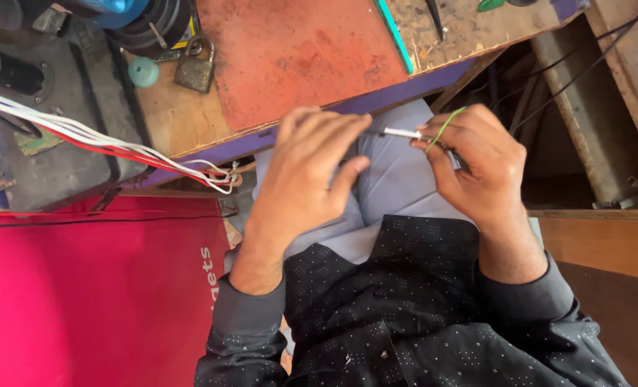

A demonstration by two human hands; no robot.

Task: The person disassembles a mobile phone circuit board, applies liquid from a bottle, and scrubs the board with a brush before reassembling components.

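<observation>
Head view: my right hand (480,161) pinches a thin green insulated wire (444,129) and slim white sleeved lead (401,133) above my lap; my left hand (308,172) closes on the lead's other end, below the scuffed wooden worktop (168,115).

**Daylight even, focus mostly sharp**

We see soft daylight w/ no hard glare. The red mat (297,57) and pink cloth (82,301) are bright, saturated. Under the bench (434,79), right side, it falls into deep shadow. Left hand (308,179) is slightly motion-blurred at the fingertips; right hand (477,168) crisper. Edges bend a bit, wide-angle lens.
</observation>
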